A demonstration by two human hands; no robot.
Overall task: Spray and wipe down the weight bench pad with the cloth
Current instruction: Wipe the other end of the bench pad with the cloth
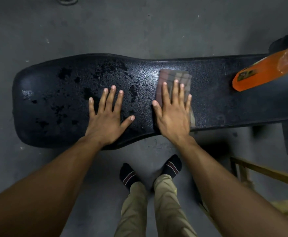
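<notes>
Wet black bench pad (216, 103) under 2 flat, spread palms: left hand (108, 119) bare, right hand (173, 117) on cloth (173, 77).

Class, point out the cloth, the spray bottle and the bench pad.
cloth (171, 75), head view, upper folded part.
spray bottle (262, 70), head view, orange body.
bench pad (54, 93), head view, wet left end.

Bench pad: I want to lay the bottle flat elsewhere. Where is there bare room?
Free: the strip between the cloth and the orange bottle. Crowded: mid-pad, under the left hand and right hand. The wide end is wet.
</notes>
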